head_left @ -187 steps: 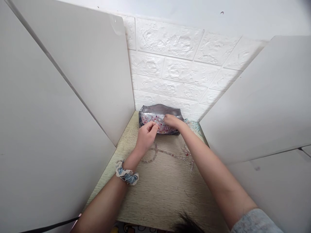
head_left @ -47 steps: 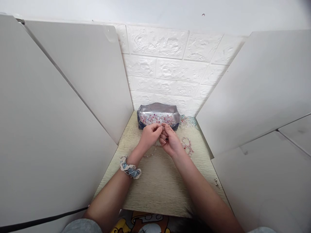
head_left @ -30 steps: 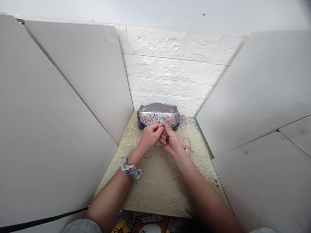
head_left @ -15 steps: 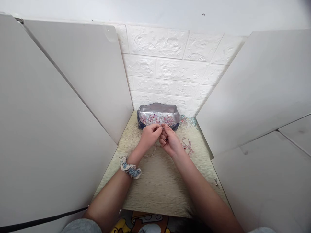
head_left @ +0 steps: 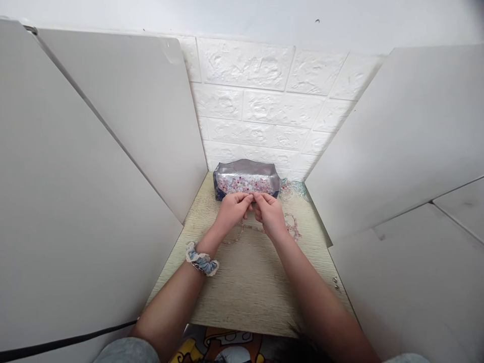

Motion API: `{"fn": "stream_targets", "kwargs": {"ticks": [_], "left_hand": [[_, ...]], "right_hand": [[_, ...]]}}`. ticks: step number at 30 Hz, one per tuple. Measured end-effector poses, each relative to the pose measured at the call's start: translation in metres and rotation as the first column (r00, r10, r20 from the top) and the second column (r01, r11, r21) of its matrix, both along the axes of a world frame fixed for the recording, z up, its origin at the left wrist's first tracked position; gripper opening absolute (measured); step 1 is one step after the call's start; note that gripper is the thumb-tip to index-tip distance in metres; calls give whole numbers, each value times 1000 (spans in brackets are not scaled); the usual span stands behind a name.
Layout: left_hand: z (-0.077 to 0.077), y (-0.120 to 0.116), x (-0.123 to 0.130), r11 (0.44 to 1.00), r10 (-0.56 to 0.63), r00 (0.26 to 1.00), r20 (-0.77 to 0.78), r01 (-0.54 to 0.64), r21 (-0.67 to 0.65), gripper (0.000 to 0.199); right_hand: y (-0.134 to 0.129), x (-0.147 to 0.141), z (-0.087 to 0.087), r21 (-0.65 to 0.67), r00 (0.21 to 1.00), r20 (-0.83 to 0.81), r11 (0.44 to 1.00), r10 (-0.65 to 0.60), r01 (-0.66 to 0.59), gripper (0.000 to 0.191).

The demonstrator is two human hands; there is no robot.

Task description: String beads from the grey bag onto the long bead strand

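A: From the head camera, what are the hands doing?

B: They meet at the centre of the frame. The left hand (head_left: 231, 209) has thumb and forefinger pressed together, and so does the right hand (head_left: 270, 212), their tips touching or very nearly so. Whether anything sits in either pinch I can't tell; it would be too small to make out.

A: How is work like that done well, do you think?

B: Steady wrists and a light pinch, I'd say. Having the fingertips over the near edge of the pouch (head_left: 247, 167) seems sensible, since a small piece that slips might drop back inside rather than roll off.

A: And what's in the pouch?

B: Its top gapes open and the lining is silvery. Loose beads (head_left: 238, 185), mostly pink and clear with some red, are spread along the bottom.

A: Any outside it?

B: A bead string (head_left: 295, 232) lies on the table (head_left: 249, 292), passing below the hands and curling up right of centre. Just beside the pouch's right end is a pale blue-green heap (head_left: 298, 189), too blurred to name. Two small shiny bits (head_left: 336, 283) lie near the table's edge, lower right.
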State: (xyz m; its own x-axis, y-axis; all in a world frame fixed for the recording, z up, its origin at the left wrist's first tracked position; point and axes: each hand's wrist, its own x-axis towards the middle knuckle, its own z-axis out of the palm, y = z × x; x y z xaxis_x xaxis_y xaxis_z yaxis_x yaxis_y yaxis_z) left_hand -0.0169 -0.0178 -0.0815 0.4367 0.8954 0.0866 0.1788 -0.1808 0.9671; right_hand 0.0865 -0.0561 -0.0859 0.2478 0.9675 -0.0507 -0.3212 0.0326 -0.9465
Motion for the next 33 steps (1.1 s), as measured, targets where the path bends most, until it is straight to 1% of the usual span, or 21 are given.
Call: {"fn": "stream_targets", "kwargs": {"ticks": [2, 4, 6, 9, 12, 16, 19, 23, 25, 27, 31, 33], "left_hand": [[1, 0, 0, 999, -11, 1000, 19, 12, -34, 36], [2, 1, 0, 998, -16, 999, 47, 18, -56, 36], [4, 0, 0, 998, -5, 997, 81, 11, -64, 36], [8, -1, -1, 997, 41, 988, 146, -30, -77, 33], [12, -1, -3, 989, 92, 966, 242, -61, -131, 28], [15, 1, -7, 983, 98, 926, 365, -32, -181, 34], [14, 3, -10, 983, 90, 917, 388, -21, -180, 35], [13, 3, -11, 985, 83, 912, 402, -13, -174, 34], [12, 3, -11, 984, 78, 907, 413, -3, -179, 34], [11, 3, -11, 983, 88, 900, 428, -10, -181, 35], [8, 6, -10, 987, 123, 873, 472, -56, -153, 36], [8, 6, -9, 986, 119, 860, 496, -46, -158, 36]], "right_hand": [[0, 4, 3, 58, 971, 229, 996, -73, 61, 27], [1, 7, 7, 113, 904, 405, 989, -135, 97, 28], [4, 8, 12, 130, 844, 514, 986, -154, 101, 28], [10, 7, 20, 152, 778, 606, 984, -166, 92, 25], [14, 4, 32, 221, 731, 647, 971, -216, 91, 22], [15, 2, 50, 292, 724, 653, 956, -223, 30, 19], [17, 3, 62, 334, 711, 664, 942, -232, -5, 18], [18, 4, 72, 390, 705, 653, 921, -275, -2, 19], [16, 4, 75, 395, 690, 673, 918, -268, -29, 20], [14, 3, 76, 395, 654, 710, 917, -262, -61, 21], [12, 2, 69, 421, 543, 779, 903, -313, -83, 21], [13, 1, 64, 428, 497, 800, 900, -337, -78, 22]]}}
